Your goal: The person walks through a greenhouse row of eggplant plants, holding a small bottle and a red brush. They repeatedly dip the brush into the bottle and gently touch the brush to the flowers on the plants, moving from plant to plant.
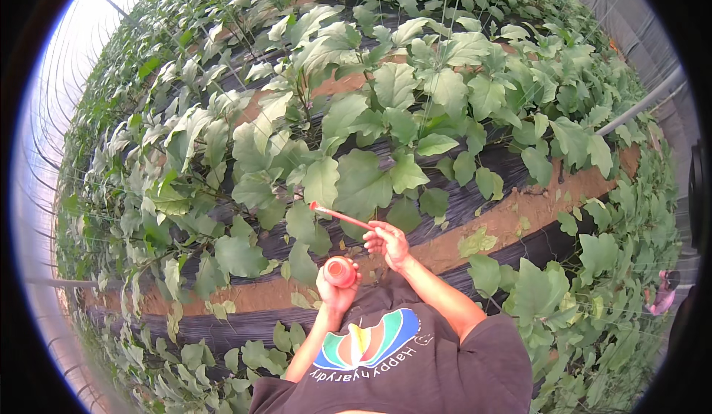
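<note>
My left hand [337,291] is closed around a small red plastic bottle [340,272], its round open mouth facing up. In my right hand [389,242] is the end of a thin red stick [345,217], which slants up and left to a small flared, cup-like tip. That tip lies in front of the broad green leaves of an eggplant plant [321,180], at the upper left of the bottle; whether it touches a leaf I cannot tell. Stick and bottle are apart.
Rows of leafy plants surround me, growing through black plastic mulch [500,161]. A strip of bare soil [517,216] runs between beds. Thin strings [439,52] hang down among the leaves. A grey metal pole [639,104] slants at the right, and greenhouse film curves along the left.
</note>
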`<state>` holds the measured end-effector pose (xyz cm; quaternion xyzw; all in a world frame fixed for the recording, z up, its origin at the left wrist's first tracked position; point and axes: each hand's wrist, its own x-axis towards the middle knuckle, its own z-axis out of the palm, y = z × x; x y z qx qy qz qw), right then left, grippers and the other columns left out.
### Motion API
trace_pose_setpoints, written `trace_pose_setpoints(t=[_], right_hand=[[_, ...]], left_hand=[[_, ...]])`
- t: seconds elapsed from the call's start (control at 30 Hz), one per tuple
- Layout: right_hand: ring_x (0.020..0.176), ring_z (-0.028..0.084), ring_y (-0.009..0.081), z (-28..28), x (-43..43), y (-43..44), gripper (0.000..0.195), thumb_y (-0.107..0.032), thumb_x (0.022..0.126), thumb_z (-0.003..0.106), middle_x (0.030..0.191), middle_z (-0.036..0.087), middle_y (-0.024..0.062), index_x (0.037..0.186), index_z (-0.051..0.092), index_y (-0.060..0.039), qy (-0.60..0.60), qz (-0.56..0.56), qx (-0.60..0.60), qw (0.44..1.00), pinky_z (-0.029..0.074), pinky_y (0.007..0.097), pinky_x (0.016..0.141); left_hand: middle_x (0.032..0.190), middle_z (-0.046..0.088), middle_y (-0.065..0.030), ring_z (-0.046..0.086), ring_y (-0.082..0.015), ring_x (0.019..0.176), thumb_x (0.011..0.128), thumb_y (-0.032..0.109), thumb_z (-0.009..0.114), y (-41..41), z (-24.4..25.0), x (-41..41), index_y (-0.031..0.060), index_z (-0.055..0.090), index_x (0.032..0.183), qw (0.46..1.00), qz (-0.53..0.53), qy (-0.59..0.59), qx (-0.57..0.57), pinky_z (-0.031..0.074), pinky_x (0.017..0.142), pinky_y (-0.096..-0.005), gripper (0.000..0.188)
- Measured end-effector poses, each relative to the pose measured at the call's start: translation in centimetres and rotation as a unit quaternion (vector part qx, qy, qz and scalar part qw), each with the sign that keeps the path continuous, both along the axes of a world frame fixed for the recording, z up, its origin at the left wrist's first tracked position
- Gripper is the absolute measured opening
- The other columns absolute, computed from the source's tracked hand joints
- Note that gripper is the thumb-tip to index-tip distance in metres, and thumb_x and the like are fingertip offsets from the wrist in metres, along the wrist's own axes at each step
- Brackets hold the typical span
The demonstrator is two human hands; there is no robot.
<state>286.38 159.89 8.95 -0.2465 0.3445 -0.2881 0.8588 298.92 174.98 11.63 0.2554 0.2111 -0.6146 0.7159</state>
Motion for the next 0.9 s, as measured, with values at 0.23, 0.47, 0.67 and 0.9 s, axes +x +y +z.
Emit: trace_pose_setpoints(t=[0.23,0.47,0.67,0.9], right_hand=[[0.074,0.069,0.021,0.1,0.2,3.7,0.029,-0.016,0.096,0.051,0.095,0.07,0.0134,0.122,0.055,-0.0038,0.032,0.0,-0.009,0.999,0.057,0.0311,0.064],[0.073,0.069,0.0216,0.1,-0.3,5.3,0.031,-0.018,0.097,0.05,0.094,0.069,0.0135,0.124,0.053,-0.0037,0.022,-0.051,-0.042,0.998,0.058,0.0322,0.061],[0.072,0.069,0.0211,0.3,-1.4,7.4,0.031,-0.018,0.098,0.048,0.093,0.069,0.0132,0.125,0.053,-0.0046,0.028,-0.089,-0.042,0.995,0.057,0.0318,0.061],[0.073,0.068,0.0201,-0.5,-1.3,9.3,0.031,-0.02,0.098,0.048,0.093,0.069,0.0115,0.126,0.052,-0.0064,0.029,-0.076,-0.021,0.996,0.056,0.0319,0.061]], left_hand=[[0.093,0.063,-0.0098,0.06,-0.0271,0.088,0.093,0.041,0.043,4.3,-1.4,2.6,0.0056,0.06,0.1,1.0,0.008,0.008,0.022,0.052,0.072,-0.0392,0.04],[0.104,0.064,-0.0088,0.061,-0.0232,0.092,0.088,0.032,0.043,5.7,-2.7,3.7,0.0092,0.06,0.109,0.999,-0.043,-0.012,0.023,0.052,0.077,-0.0415,0.036],[0.102,0.065,-0.0105,0.062,-0.0258,0.09,0.09,0.037,0.04,7.5,-3.7,3.5,0.0072,0.059,0.11,1.0,-0.017,0.01,0.015,0.052,0.078,-0.0417,0.04],[0.097,0.065,-0.0105,0.062,-0.0265,0.088,0.092,0.04,0.04,10.7,-3.0,3.1,0.0066,0.06,0.106,1.0,0.006,0.021,0.009,0.053,0.076,-0.0413,0.041]])
